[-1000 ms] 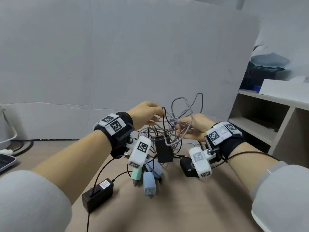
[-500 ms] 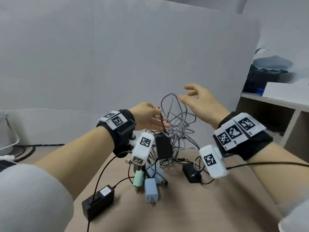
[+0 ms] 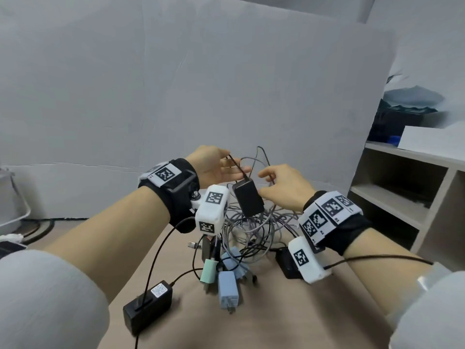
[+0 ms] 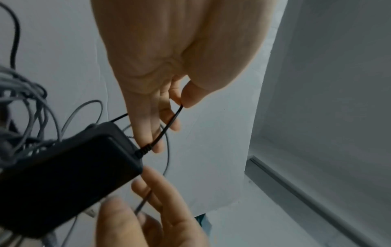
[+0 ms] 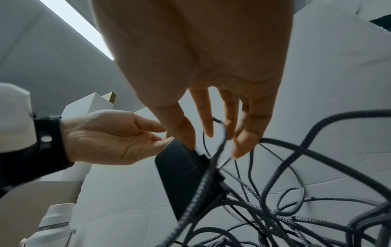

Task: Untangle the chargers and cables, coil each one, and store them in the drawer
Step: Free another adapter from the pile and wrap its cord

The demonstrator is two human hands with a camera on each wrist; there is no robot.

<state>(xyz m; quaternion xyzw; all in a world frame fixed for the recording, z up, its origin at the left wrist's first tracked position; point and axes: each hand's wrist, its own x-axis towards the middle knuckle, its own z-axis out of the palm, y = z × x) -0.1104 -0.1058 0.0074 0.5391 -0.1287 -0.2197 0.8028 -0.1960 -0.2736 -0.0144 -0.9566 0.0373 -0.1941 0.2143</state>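
Left hand: your left hand (image 3: 214, 165) pinches the thin black cord (image 4: 169, 125) between thumb and forefinger, just above the black adapter (image 3: 247, 197); the other fingers lie straight and relaxed.
Right hand: your right hand (image 3: 284, 187) hovers just right of the black adapter, fingers spread and loosely bent among the cable loops; whether a fingertip grips a strand, you cannot tell.
Black adapter: a matte black rectangular brick with rounded edges, hanging tilted in the air from its cord, above the tangle (image 3: 251, 227).
Tangle: grey braided cables and thin dark ones looped over each other, lying below the black adapter on the brown table (image 3: 264, 318).
Plugs: a mint-green plug (image 3: 208, 270) and two pale blue plugs (image 3: 227, 289) lie in front of the tangle, nearer you than the black adapter.
Second adapter: another black brick with a white label (image 3: 147, 306) lies on the table, well to the left of and nearer than the black adapter.
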